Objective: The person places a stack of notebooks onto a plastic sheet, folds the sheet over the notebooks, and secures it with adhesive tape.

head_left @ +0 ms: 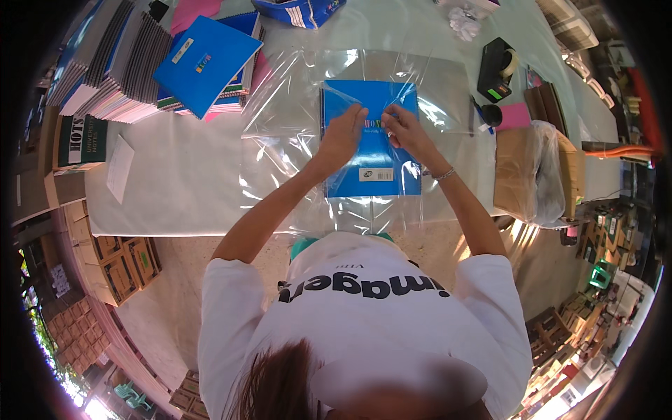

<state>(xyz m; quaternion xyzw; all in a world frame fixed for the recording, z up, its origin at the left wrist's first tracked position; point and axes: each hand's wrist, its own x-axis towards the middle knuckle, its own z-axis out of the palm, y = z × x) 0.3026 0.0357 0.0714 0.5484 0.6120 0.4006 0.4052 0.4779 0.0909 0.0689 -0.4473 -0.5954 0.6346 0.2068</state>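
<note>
Item: one blue notebook (pixel 379 155), rectangular, smooth glossy cover, small multicoloured lettering near the middle, pale barcode label near the lower edge. Position: flat at the middle of the desk (pixel 175 206), squared to the person, amid a wide sheet of clear film (pixel 276 168). Film is thin, creased and strongly reflective.

Left hand (pixel 341 133) and right hand (pixel 410 133) sit over the cover, just apart. Each grip is narrow, fingers bent together; whether either pinches film cannot be told.

Desk surface: pale, smooth, faintly wrinkled covering. At left, stacked spiral-bound notebooks (pixel 133 66); at right, a black tape dispenser (pixel 495 70) and an open cardboard box (pixel 513 164) with crumpled translucent plastic (pixel 547 168).

Room: dull, hard floor (pixel 175 308); brown cartons (pixel 126 269) stacked at left.
</note>
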